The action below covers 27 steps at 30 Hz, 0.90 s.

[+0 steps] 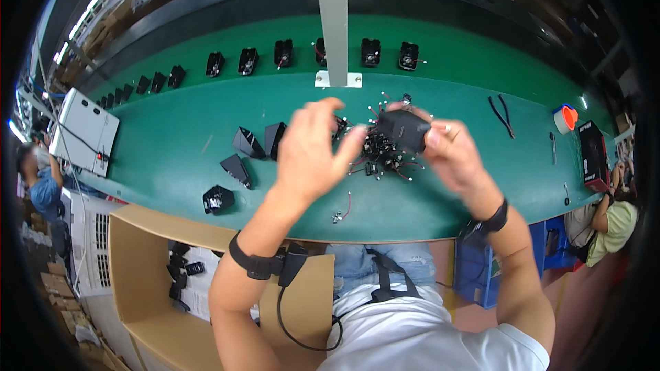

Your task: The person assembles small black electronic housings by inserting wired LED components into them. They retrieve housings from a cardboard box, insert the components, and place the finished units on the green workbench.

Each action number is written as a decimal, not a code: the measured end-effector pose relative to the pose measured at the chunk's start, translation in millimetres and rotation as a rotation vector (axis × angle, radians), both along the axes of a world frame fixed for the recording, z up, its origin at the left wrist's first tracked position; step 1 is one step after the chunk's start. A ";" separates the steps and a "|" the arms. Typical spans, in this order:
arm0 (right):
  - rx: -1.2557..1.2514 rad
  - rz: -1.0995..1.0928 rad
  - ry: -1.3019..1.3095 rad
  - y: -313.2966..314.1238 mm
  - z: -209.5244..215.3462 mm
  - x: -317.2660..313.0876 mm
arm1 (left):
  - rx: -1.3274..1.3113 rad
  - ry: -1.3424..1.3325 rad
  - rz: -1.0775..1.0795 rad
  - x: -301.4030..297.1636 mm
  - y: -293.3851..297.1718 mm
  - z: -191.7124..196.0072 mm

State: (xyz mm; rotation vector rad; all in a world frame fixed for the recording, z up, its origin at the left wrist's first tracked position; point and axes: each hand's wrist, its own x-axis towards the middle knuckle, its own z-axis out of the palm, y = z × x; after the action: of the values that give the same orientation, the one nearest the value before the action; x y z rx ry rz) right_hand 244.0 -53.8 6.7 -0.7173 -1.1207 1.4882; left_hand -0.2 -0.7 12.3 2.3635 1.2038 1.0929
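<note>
My right hand [450, 151] pinches a black plastic housing [404, 130] by its right edge, above the middle of the green table [426, 213]. My left hand [311, 145] hovers to the left of it, fingers and thumb apart, nothing visible in the grasp. Below and between both hands lies a pile of small black parts with red-and-black wires and white plugs [385, 158]. One small wired part [337, 218] lies alone nearer the front edge. Several black housings, such as a wedge-shaped housing [237, 170] and an upturned housing [218, 199], rest left of my left hand.
A metal post [333, 27] stands behind the pile. Beyond it runs a row of black housings [283, 53]. Pliers [504, 117], an orange roll [566, 119] and a black-red box [592, 155] lie right. A cardboard box [137, 285] stands front left. People are at both sides.
</note>
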 end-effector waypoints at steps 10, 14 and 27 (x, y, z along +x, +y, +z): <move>0.454 -0.335 -1.881 145.2 -5.8 155.6 | -0.394 0.825 0.462 -51.1 40.0 -15.5; 0.449 -0.311 -1.945 153.9 -29.0 158.1 | -0.443 0.825 0.422 -54.4 37.5 -14.9; 0.545 -0.207 -1.541 83.8 13.8 51.4 | -0.323 0.102 0.177 -41.0 33.5 -21.3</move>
State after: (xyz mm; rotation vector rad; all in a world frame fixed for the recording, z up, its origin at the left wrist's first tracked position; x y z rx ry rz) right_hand 295.5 30.0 20.5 -1.5497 -2.3140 0.1531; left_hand -41.2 32.8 -9.0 2.1183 1.5223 0.7629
